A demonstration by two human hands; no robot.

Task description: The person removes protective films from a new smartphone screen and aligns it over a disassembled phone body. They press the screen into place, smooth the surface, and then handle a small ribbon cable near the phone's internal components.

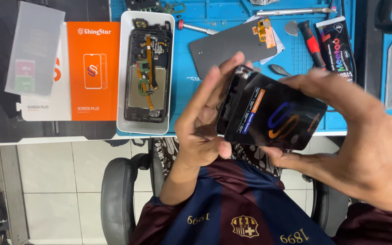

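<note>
We hold the new phone screen (273,113) above the bench edge, left hand (200,122) pinching its left end, right hand (364,140) clamping the right. Opened phone (147,68) lies in white tray (125,90). Likely inspection step; fitting needs alignment next.

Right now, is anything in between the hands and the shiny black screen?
No. Both hands already hold the black screen panel: the left hand grips its left end, and the right hand pinches its top and bottom edges. Nothing sits between them.
</note>
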